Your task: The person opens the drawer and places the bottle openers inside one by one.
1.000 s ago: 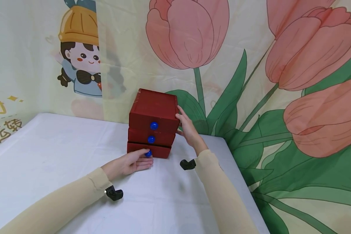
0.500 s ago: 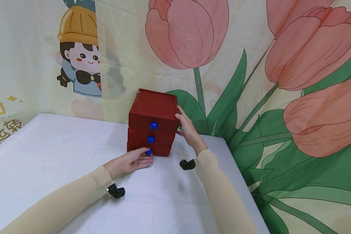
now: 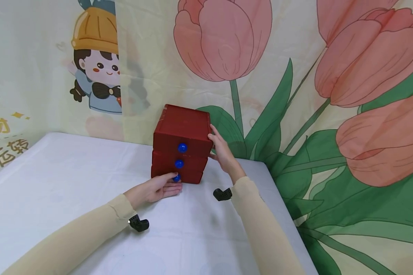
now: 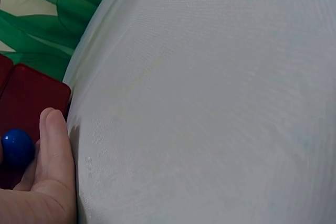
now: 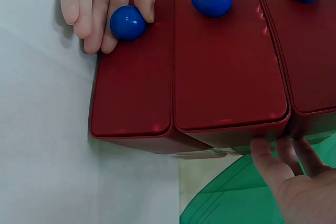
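A red chest of three stacked drawers [image 3: 184,121] stands on the table, each drawer front bearing a round blue knob. My left hand [image 3: 155,188] is at the bottom drawer, its thumb and forefinger on either side of the lowest blue knob [image 5: 127,23], the other fingers stretched out low by the tabletop. My right hand [image 3: 223,153] rests its fingertips against the chest's right side, near the top; in the right wrist view its fingers [image 5: 268,161] touch that side wall. All three drawers look pushed in. The chest's back and left side are hidden.
A white cloth covers the table [image 3: 72,183]; its right edge runs down past my right forearm. Close behind the chest hangs a printed backdrop [image 3: 223,42] with tulips and a cartoon figure. Both wrists carry a small black camera [image 3: 139,223].
The bottom drawer, slightly out before, has slid back in line with the chest, and my left hand has moved forward with its knob. My right hand has stayed at the chest's side.
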Tool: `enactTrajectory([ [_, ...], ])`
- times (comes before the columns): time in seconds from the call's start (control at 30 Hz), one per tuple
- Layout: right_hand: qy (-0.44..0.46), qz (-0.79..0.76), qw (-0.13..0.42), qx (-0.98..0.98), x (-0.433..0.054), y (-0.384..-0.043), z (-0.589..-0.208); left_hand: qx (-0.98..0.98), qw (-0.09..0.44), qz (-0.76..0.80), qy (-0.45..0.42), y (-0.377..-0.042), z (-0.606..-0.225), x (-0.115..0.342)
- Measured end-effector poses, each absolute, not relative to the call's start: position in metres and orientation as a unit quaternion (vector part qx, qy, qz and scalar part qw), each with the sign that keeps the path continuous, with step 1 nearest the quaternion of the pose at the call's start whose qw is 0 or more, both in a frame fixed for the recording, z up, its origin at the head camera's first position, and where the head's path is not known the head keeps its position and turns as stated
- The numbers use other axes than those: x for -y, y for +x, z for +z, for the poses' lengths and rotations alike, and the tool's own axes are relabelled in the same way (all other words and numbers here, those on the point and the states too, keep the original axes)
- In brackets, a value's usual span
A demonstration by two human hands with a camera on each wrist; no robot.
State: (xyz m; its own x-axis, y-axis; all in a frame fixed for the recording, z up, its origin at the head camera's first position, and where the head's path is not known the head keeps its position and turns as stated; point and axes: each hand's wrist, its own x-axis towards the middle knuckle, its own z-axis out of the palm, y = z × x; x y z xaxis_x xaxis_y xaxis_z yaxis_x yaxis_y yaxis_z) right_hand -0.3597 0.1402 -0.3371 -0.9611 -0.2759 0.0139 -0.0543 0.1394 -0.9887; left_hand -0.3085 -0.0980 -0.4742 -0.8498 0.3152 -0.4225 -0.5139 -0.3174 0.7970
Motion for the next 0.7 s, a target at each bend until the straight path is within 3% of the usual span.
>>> enactTrajectory([
  [0.37,-0.139,-0.634,0.104,-0.754,-0.148,-0.348,-0.331,-0.587,0.261,0.765,-0.044,-0.299,-0.475,0.112],
  [0.7,-0.142,-0.553,0.065,-0.819,-0.189,-0.324,-0.323,-0.748,0.193,0.633,0.056,-0.271,-0.447,0.163],
])
